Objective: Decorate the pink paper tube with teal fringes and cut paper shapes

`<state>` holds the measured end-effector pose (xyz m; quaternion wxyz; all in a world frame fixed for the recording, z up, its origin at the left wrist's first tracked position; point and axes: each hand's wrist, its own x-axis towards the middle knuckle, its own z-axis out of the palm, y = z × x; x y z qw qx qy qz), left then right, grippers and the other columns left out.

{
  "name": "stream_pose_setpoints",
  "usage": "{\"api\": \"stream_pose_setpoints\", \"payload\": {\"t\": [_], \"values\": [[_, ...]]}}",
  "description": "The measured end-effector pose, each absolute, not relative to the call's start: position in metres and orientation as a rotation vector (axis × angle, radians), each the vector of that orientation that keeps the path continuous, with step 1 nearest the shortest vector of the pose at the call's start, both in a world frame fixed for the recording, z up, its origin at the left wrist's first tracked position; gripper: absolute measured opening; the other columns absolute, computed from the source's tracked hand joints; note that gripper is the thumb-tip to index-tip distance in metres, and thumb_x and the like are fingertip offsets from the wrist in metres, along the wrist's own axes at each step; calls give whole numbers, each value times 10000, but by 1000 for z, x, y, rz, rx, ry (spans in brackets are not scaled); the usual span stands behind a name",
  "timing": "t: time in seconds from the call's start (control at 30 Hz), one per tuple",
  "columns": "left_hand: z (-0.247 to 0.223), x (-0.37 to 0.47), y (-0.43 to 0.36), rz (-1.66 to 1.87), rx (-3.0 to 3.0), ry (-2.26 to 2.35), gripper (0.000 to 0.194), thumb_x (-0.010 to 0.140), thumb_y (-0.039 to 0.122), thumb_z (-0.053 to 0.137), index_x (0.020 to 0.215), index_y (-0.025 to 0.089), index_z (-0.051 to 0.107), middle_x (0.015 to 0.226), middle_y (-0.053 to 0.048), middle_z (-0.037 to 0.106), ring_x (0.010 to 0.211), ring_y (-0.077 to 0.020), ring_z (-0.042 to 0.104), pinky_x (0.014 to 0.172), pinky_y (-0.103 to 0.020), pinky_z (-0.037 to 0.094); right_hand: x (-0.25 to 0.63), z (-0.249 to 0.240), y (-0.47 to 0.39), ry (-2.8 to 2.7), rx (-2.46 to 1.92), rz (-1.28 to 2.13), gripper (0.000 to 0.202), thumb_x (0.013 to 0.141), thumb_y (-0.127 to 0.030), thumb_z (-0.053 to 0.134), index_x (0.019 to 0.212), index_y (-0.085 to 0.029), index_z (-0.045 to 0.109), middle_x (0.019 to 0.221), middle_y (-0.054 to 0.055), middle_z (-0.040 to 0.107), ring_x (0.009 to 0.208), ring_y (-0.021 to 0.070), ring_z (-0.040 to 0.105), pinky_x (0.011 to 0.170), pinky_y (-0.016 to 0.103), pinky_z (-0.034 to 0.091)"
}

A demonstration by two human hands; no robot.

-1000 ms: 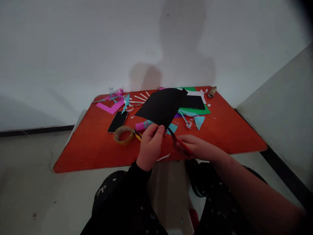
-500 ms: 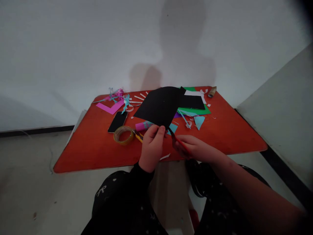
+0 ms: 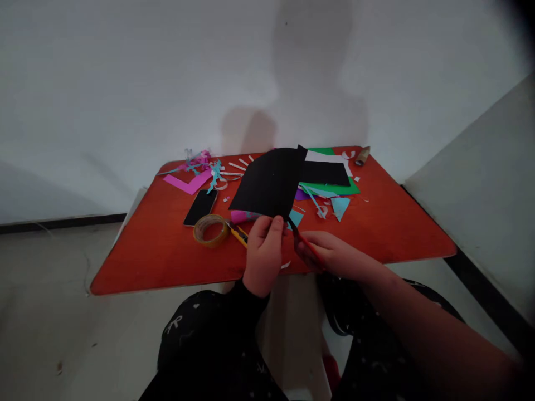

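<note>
A sheet of black paper [image 3: 267,181] is pinched at its lower edge by my left hand [image 3: 264,250], thumb on top, and it stands up curved above the table. My right hand [image 3: 321,250] is closed on red-handled scissors [image 3: 310,248]. The dark scissor blades meet the paper's lower right corner, just right of my left thumb. A narrow black flap sticks up at the sheet's upper right. Behind the paper, a pink roll [image 3: 240,216] is partly hidden.
On the red table [image 3: 159,245] lie a phone [image 3: 201,207], a tape roll [image 3: 210,230], a yellow cutter [image 3: 238,234], a pink paper piece [image 3: 188,182] and shredded paper [image 3: 200,161]. Green sheets [image 3: 334,189], a black piece [image 3: 326,173] and a cardboard tube [image 3: 363,156] are at the right.
The black sheet has tilted and its upper right part has shifted left, uncovering more of the white paper behind. My left hand has moved slightly right and down.
</note>
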<state>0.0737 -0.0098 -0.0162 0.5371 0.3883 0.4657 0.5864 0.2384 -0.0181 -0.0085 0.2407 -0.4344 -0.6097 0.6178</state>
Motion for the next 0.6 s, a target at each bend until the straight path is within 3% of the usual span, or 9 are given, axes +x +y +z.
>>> {"api": "stream_pose_setpoints", "payload": {"t": [0.13,0.4,0.6], "values": [[-16,79,-12,1440,858,1070,415,855,462,724,655,192,479,612,47,452,585,-87,423,557,-211,364,234,-6,-21,-1620,-1191,1717,343,990,-463,501,764,-206,479,604,-57,462,537,96,399,499,228,325],[-17,79,-12,1406,754,1065,340,849,384,704,646,195,508,644,22,497,642,-109,473,651,-233,435,230,-10,-24,-1562,-1179,1756,328,987,-460,519,790,-201,481,640,-53,458,566,92,388,508,217,321],[-7,72,-10,1174,848,1140,338,854,323,666,574,190,533,615,2,481,615,-123,461,617,-253,416,233,-10,-24,-1557,-1112,1814,313,991,-457,529,818,-200,485,635,-52,464,569,92,403,521,216,326]]}}
